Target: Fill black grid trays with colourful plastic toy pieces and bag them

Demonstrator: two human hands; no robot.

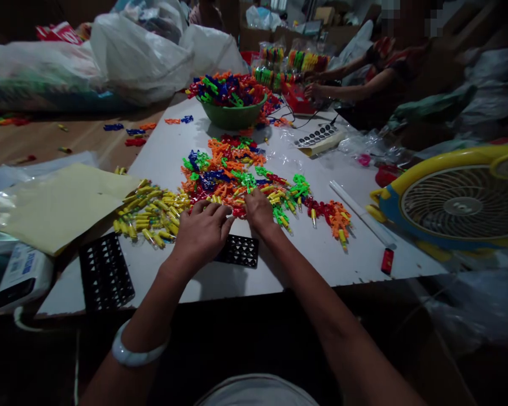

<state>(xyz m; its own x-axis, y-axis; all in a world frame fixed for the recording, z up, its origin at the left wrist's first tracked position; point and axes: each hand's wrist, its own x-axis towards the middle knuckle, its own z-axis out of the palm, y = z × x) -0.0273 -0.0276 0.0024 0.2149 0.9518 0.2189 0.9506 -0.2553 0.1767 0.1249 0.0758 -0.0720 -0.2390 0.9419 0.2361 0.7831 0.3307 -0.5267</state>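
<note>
My left hand, with a pale bangle on its wrist, is bent over the near edge of a pile of small plastic figures in orange, red, blue and green. Its fingers are curled, and what they hold cannot be made out. Beside it, my right hand is closed at the pile, fingertips against a green figure; its grip is hidden. Below both hands lies a black tray with small holes, partly covered by the left hand. Small yellow-capped tubes are heaped to the left.
A second black tray lies at left, near yellow paper and a white device. Farther back stands a green bowl heaped with figures. A yellow-blue fan is at right. Another person's hands work beyond.
</note>
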